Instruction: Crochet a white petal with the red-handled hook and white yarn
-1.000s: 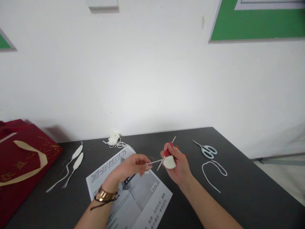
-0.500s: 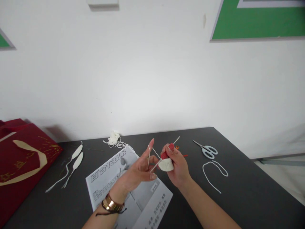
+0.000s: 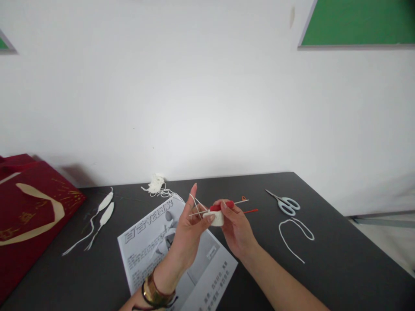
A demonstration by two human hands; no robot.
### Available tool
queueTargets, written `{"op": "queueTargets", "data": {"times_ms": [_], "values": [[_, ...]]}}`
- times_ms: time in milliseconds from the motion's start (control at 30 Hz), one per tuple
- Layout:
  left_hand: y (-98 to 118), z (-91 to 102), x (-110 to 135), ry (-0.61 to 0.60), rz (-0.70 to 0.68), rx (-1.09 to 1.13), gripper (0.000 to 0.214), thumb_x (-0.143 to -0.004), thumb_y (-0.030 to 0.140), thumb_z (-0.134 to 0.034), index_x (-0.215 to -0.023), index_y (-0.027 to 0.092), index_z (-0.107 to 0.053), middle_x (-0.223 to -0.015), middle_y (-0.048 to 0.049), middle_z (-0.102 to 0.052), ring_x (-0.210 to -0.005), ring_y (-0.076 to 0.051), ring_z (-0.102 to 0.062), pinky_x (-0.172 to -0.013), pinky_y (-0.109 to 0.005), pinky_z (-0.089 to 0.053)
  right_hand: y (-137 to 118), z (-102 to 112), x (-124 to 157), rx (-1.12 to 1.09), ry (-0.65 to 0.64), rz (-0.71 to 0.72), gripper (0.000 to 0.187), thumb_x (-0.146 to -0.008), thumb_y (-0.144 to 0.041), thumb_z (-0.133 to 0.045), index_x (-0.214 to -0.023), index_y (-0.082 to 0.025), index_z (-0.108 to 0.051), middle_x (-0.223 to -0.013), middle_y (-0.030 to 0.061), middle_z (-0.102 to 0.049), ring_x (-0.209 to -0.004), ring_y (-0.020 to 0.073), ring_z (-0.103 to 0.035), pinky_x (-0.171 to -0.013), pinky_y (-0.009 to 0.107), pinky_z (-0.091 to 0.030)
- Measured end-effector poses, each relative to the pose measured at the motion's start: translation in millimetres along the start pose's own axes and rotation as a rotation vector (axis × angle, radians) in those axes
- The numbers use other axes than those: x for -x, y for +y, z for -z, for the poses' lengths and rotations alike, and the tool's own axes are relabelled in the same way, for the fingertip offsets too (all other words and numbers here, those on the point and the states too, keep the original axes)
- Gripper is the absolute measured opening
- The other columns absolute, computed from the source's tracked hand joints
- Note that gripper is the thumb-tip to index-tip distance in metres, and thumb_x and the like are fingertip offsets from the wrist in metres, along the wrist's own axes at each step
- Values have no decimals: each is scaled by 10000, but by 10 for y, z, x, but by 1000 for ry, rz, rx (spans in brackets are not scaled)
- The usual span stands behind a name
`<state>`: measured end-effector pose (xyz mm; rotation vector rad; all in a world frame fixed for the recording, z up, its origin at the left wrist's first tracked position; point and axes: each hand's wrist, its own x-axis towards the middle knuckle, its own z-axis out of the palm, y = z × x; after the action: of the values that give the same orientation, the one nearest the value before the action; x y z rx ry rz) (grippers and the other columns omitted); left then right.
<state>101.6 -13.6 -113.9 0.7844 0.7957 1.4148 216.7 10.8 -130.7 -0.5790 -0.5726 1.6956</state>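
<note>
My left hand point(image 3: 188, 231) pinches the left edge of a small white crocheted piece point(image 3: 216, 219) between thumb and fingers. Its index finger is raised, with white yarn point(image 3: 198, 202) looped over it and running down to the piece. In my right hand point(image 3: 238, 229) is a crochet hook with a red handle point(image 3: 221, 206). The hook's thin metal shaft points left across the top of the piece, its tip by my left fingers. Where the hook meets the stitches is too small to make out.
A printed sheet point(image 3: 136, 250) lies under my left arm. Behind it sits a heap of white yarn point(image 3: 156, 184). Two white crocheted petals point(image 3: 106, 214) and a red gift bag point(image 3: 35, 207) are left. Scissors point(image 3: 285, 203), a loose yarn piece point(image 3: 285, 222) and an orange item point(image 3: 251, 211) lie right.
My left thumb and fingers have closed onto the crocheted piece, from being apart to its left. The red-handled hook has tilted nearer to level, and the piece has shifted slightly left.
</note>
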Motion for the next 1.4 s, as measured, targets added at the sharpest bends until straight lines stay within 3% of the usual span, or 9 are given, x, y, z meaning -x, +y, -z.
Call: {"op": "queueTargets", "data": {"times_ms": [200,433,667,767,1000,1100,1167,1333,1400], "values": [[87,56,-26,-26,-47,-87,886,-703,156,-717,-1418,356,-232,-661,75,-499,-591,-64,-463,-621,-192,-403,-6,36,-50,-21,70,-23,173,-661,-249,-780,-796,-163,-716,-695,9,-706,-647,113,-614,-633,220,-462],[101,93,-44,8,-113,-196,864,-727,158,-694,-1427,328,-218,-631,79,-487,-594,-72,-453,-628,-195,-409,-8,53,-83,-74,88,37,132,-633,-167,-794,-696,-187,-680,-668,-50,-661,-646,89,-621,-627,190,-468],[87,120,-70,26,-135,-211,849,-717,156,-698,-1411,361,-254,-646,76,-493,-586,-76,-442,-599,-198,-390,1,47,-72,-67,122,32,123,-643,-181,-790,-706,-187,-685,-697,-38,-682,-708,107,-648,-667,204,-473],[93,129,-82,39,-152,-254,858,-711,152,-702,-1415,351,-253,-653,71,-495,-596,-80,-442,-611,-203,-389,-3,34,-57,-46,144,80,132,-632,-188,-798,-709,-185,-690,-696,-39,-687,-697,102,-650,-660,194,-471],[13,188,-123,41,-239,-343,823,-746,161,-670,-1427,315,-235,-666,69,-492,-622,-83,-448,-684,-222,-408,9,62,-90,-70,187,27,169,-596,-215,-818,-705,-193,-691,-690,-40,-684,-671,95,-632,-635,194,-475],[-28,202,-138,55,-304,-401,791,-755,148,-658,-1420,310,-262,-671,68,-495,-642,-82,-461,-736,-233,-413,9,61,-80,128,151,174,94,-672,-234,-767,-729,-205,-698,-688,-33,-678,-701,120,-638,-676,234,-477],[-21,190,-138,82,-281,-386,804,-747,136,-665,-1420,310,-262,-654,74,-491,-616,-74,-455,-707,-217,-415,1,70,-42,391,112,360,16,-749,-229,-701,-763,-221,-702,-721,-17,-686,-714,139,-632,-698,279,-475],[68,180,-140,74,-42,-10,813,-710,87,-688,-1401,285,-309,-635,81,-507,-567,-48,-477,-610,-170,-411,-54,170,95,1248,-209,1149,282,-775,-109,-639,-988,-285,-696,-871,14,-739,-754,186,-583,-746,371,-427],[104,210,-154,30,83,137,749,-688,55,-690,-1358,218,-395,-669,58,-546,-598,-55,-523,-625,-177,-431,-82,203,118,1391,-347,1304,383,-779,-82,-619,-1105,-280,-651,-959,30,-737,-788,192,-583,-759,378,-423]]}}
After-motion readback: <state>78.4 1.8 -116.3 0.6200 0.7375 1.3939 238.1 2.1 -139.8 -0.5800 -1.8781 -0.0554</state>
